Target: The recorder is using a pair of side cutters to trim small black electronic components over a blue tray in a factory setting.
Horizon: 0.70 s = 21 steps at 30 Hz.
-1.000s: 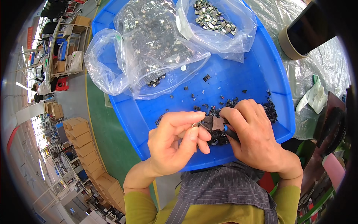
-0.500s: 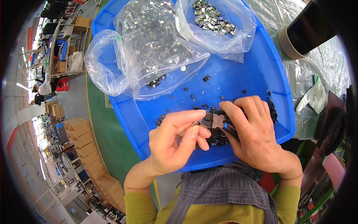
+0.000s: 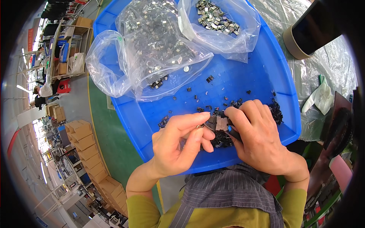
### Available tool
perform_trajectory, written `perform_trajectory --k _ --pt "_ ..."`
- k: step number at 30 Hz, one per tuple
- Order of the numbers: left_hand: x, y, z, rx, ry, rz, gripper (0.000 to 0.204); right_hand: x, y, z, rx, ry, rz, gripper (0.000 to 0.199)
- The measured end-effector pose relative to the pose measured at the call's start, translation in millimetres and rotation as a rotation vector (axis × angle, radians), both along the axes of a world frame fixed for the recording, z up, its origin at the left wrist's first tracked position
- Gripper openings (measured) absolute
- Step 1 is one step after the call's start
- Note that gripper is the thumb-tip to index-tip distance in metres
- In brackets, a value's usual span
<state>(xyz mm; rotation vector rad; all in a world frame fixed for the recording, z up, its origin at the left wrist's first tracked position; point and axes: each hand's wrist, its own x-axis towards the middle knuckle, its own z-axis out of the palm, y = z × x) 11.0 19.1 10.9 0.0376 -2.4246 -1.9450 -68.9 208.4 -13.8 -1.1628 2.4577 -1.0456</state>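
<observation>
My right hand (image 3: 258,140) is wrapped round the blue-and-black handles of a pair of cutting pliers (image 3: 221,124), whose jaws point left. Thumb and index finger of my left hand (image 3: 176,146) pinch a small metal part (image 3: 199,127) at the tips of the jaws; its exact shape is too small to tell. Both hands are over the near side of a blue plastic tray (image 3: 235,81). Beneath them lies a heap of small black pieces (image 3: 222,140), partly hidden by my fingers.
A clear bag (image 3: 152,49) of small metal-and-black parts lies in the tray's far left. Another open clear bag (image 3: 216,21) holds similar parts. To the right are a dark-screened device on a round stand (image 3: 298,45) and a white glove (image 3: 321,97) on plastic sheeting.
My right hand has shifted slightly and its grip on the pliers looks tighter. My left hand stays almost still with the small part.
</observation>
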Motion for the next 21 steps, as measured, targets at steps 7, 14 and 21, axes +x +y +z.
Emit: perform_trajectory --k 7,14,21 --pt "-0.1 0.6 0.5 0.123 -0.043 0.039 0.027 -2.2 0.5 1.1 -0.019 -0.223 0.074 0.044" --pt "-0.5 -0.4 2.7 0.182 -0.094 0.053 0.027 -4.4 -0.8 4.7 -0.023 -0.062 0.015 0.05" --pt "-1.7 -0.4 1.0 0.014 -0.013 0.027 0.027 -4.3 0.0 3.7 -0.001 0.019 -0.014 0.061"
